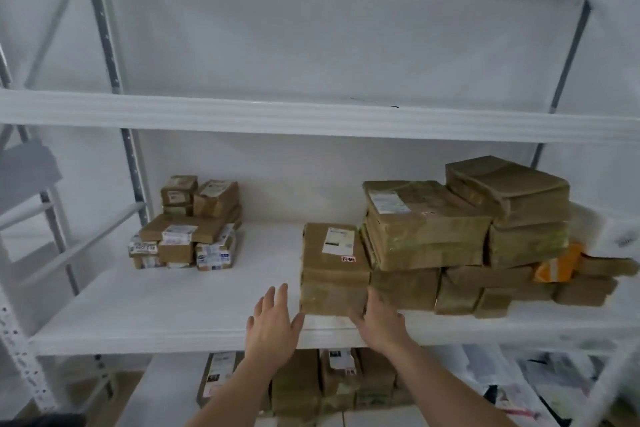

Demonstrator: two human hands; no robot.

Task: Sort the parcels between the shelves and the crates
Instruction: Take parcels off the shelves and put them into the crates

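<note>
Now brown taped parcel (333,267) (white label) flat on shelf (180,302).

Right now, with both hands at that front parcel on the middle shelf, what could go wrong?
The right hand touches the front parcel, the left hand hovers beside it. Pulling it out may unsettle the leaning stack pressed against its right side. It also sits near the shelf edge, so it could slip off.
</note>
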